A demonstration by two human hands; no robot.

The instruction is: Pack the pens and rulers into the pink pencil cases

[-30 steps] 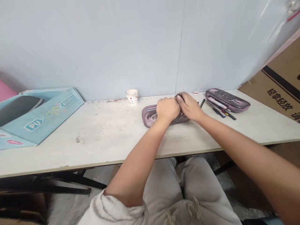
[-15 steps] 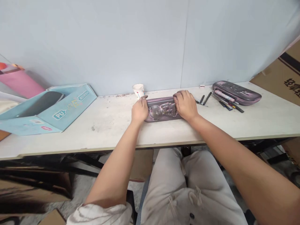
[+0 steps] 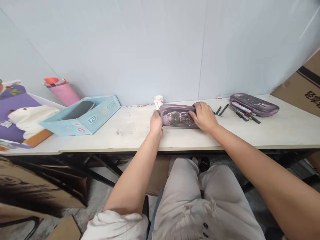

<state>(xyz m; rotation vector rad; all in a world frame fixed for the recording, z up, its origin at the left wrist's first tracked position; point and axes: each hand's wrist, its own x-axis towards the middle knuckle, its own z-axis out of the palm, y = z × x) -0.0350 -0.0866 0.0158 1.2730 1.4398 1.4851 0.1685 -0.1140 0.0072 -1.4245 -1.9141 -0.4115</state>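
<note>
The left hand [image 3: 156, 122] is pressed on the left end of a purple pencil case [image 3: 178, 116], with its fingers close together. The right hand [image 3: 203, 116] holds the case's right end, with its fingers curled over the top. The case is laid on a white table [image 3: 120, 140]. A paper cup [image 3: 158, 101] is placed just behind it. Pens [image 3: 245, 115] and a second pencil case [image 3: 254, 105] are seen farther right, and a blue box [image 3: 82, 115] farther left.

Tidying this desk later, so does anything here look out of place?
Yes: loose pens lie strewn on the white table beside the far purple pencil case, outside it rather than inside. Dark specks also soil the table's back edge, near the paper cup.
</note>
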